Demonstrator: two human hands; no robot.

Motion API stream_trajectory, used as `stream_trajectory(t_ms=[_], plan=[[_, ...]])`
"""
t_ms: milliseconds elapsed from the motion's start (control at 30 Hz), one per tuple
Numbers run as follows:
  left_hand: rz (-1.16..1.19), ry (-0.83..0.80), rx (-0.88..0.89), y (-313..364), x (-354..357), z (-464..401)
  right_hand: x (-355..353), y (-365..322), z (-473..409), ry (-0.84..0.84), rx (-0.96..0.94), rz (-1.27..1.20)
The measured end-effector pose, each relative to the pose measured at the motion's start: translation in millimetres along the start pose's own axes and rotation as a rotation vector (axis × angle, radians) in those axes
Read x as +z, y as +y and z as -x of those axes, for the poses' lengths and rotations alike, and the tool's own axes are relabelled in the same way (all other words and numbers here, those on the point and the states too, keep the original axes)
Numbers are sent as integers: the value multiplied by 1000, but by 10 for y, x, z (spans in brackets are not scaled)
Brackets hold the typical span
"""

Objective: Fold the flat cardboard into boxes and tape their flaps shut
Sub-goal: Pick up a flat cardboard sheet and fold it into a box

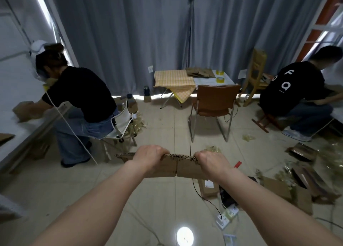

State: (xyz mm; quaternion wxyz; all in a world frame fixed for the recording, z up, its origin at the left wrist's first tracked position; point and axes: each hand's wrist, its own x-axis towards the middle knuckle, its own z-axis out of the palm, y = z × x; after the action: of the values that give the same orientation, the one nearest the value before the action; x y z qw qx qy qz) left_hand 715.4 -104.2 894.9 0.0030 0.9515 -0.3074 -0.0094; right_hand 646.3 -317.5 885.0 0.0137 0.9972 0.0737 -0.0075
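Currently both hands grip the flat cardboard (178,168), held in mid-air above the floor; left hand (148,157) and right hand (210,161) curl over its top edge; push the edges inward evenly to square the sleeve.

I see bare tile floor (163,127) open in the middle of the frame, ahead of both hands. A brown chair (213,105) blocks the upper centre-right, with a folding table (174,79) behind it. Seated people close off the left and right edges. Cardboard scraps (282,192), a power strip (225,218) and a black cable (202,195) clutter the lower right
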Motion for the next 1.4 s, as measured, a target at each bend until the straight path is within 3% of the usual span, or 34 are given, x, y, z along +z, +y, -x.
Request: stream_trajectory(t_ms=[200, 333, 400, 467, 600, 667, 767, 867, 1033, 1200, 1400], plan=[[-54, -42, 105, -335, 9, -945, 67, 392, -925, -97, 0, -103], [-230, -65, 173, -546, 60, -1685, 166, 581, -1655, -181, -52, -230], [-304, 28, 123, -657, 76, -2171, 235, 769, -2095, -179, -65, -208], [-232, 180, -97, -711, 53, -2660, 210, 998, -2535, -160, -8, -233], [377, 389, -616, -609, 45, -3469, 53, 1420, -3329, -187, 147, -321], [858, 339, -785, -612, 64, -3822, -5, 1561, -3695, -186, 177, -345], [1535, 91, -844, -691, 69, -4247, -22, 1616, -4085, -154, 158, -360], [1779, 18, -823, -875, 8, -4723, 73, 1647, -4367, -112, 101, -368], [1525, 105, -957, -1242, 115, -5551, 164, 1884, -4959, -104, -30, -471], [1433, 21, -778, -1904, 205, -6260, 270, 2138, -5896, -189, -180, -582], [1123, -201, -404, -2882, 81, -7133, 124, 2239, -7472, -47, 158, -871]])
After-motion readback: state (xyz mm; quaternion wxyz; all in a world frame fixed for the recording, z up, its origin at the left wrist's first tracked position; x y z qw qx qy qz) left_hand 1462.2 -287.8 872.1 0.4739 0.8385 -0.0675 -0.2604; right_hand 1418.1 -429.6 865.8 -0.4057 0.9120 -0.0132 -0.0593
